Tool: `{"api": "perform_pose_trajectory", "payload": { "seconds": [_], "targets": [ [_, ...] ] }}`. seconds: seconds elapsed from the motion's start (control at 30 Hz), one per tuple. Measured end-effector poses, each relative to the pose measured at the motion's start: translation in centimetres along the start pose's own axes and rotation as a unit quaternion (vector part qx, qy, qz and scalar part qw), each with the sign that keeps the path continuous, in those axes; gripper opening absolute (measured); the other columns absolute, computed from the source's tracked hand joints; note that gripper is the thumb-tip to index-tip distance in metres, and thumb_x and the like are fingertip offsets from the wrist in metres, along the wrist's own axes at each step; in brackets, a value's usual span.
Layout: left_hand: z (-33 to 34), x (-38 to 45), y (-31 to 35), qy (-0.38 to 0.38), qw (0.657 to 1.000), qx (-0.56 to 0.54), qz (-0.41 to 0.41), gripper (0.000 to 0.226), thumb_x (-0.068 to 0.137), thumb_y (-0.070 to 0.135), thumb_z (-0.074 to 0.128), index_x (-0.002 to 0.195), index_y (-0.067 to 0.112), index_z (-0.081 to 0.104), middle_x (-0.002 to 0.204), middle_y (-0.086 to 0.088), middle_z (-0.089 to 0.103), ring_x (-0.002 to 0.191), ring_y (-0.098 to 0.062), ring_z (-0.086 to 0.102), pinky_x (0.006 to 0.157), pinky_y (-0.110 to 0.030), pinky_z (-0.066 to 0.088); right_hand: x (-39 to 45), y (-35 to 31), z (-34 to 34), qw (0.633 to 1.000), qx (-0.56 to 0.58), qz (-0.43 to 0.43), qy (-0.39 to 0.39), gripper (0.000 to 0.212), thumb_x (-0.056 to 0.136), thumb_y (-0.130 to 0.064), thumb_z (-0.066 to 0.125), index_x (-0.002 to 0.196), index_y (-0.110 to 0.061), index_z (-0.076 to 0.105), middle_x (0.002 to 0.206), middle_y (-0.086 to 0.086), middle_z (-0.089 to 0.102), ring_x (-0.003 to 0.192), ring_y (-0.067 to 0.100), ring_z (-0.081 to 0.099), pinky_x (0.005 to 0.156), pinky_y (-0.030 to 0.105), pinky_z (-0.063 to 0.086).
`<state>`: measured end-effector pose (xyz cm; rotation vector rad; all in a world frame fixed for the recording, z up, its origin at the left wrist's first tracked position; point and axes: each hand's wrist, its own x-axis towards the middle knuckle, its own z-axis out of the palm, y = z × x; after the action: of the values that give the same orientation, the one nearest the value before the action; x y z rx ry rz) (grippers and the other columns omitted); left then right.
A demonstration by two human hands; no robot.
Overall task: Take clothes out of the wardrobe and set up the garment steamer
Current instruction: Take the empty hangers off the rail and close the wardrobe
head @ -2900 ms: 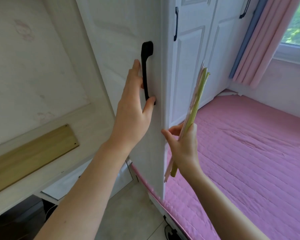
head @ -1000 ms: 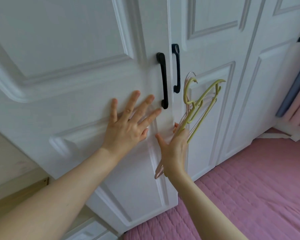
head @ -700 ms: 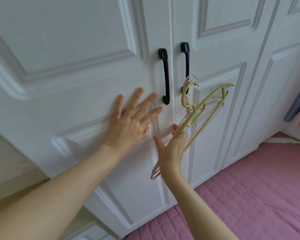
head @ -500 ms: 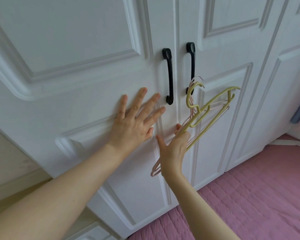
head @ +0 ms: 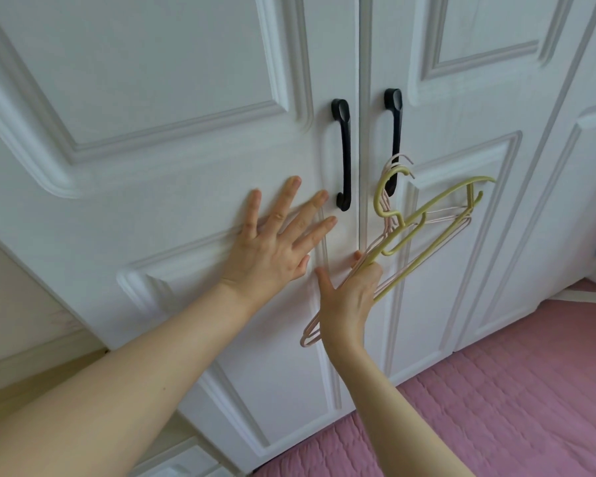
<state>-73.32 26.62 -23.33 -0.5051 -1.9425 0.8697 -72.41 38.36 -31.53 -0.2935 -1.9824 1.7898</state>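
White panelled wood fills your view: three wardrobe doors are visible, all shut, so nothing of what the wardrobe holds can be seen. Your left hand [head: 272, 249] lies flat on the left door [head: 159, 139], fingers spread and straight, palm against the moulding, fingertips just beside the lower end of that door's handle. Two black bar handles are in sight: the left handle [head: 344, 154] at about 12 o'clock from your left hand, and the right handle [head: 395, 132] on the middle door [head: 461, 98], just across the seam between the doors. A third door [head: 565, 201] stands at 3 o'clock, its handle out of view.

Your right hand [head: 350, 301] grips a bunch of clothes hangers [head: 427, 222], fingers curled round their lower arms and thumb stuck out to the left. One hanger is yellow-green; behind it are pale pink ones, at least two by the hooks, though an exact count cannot be told. No garment hangs on them. Their hooks point up toward 12 o'clock and overlap the bottom of the right handle in view; whether they touch it cannot be told.

Pink quilted bedding [head: 496, 407] lies at 5 o'clock, below the doors. At 9 o'clock a pale wall [head: 11, 287] meets the wardrobe's side.
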Motion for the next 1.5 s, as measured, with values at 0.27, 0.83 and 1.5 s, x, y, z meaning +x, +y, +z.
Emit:
{"api": "perform_pose_trajectory", "payload": {
  "seconds": [0.27, 0.83, 1.5],
  "targets": [
    [-1.4, 0.3, -0.2, -0.078, 0.996, -0.035, -0.006, 0.079, 0.086, 0.045, 0.052, 0.153, 0.034, 0.011, 0.162, 0.001, 0.006, 0.148, -0.029, 0.007, 0.109, -0.065, -0.008, -0.3, -1.2, -1.9, 0.999, 0.014, 0.023, -0.018, 0.034, 0.091, -0.015, 0.063, 0.114, -0.019, 0.038, 0.113, -0.009, 0.044, 0.100, 0.012, 0.045, 0.084, 0.026, 0.040],
    [-10.2, -6.8, 0.7, -0.275, 0.896, -0.330, -0.115, 0.052, 0.094, 0.014, 0.041, 0.145, 0.012, 0.035, 0.162, -0.006, 0.003, 0.148, -0.025, -0.010, 0.120, -0.045, 0.000, -13.4, -4.1, -12.1, 0.995, -0.019, -0.018, -0.095, 0.015, 0.099, -0.020, 0.048, 0.085, -0.017, 0.046, 0.078, 0.010, 0.059, 0.069, 0.022, 0.060, 0.058, 0.020, 0.048],
    [-29.4, -28.3, -5.8, -0.189, 0.248, -0.785, -0.536, 0.019, 0.097, 0.014, 0.053, 0.106, 0.005, 0.067, 0.091, -0.007, 0.072, 0.085, -0.023, 0.070, 0.082, -0.037, 0.057, -41.1, -8.3, -11.4, 0.957, -0.076, -0.018, -0.280, 0.021, 0.097, -0.022, 0.051, 0.085, -0.005, 0.050, 0.075, 0.017, 0.055, 0.060, 0.017, 0.047, 0.055, 0.034, 0.045]
  ]
}}
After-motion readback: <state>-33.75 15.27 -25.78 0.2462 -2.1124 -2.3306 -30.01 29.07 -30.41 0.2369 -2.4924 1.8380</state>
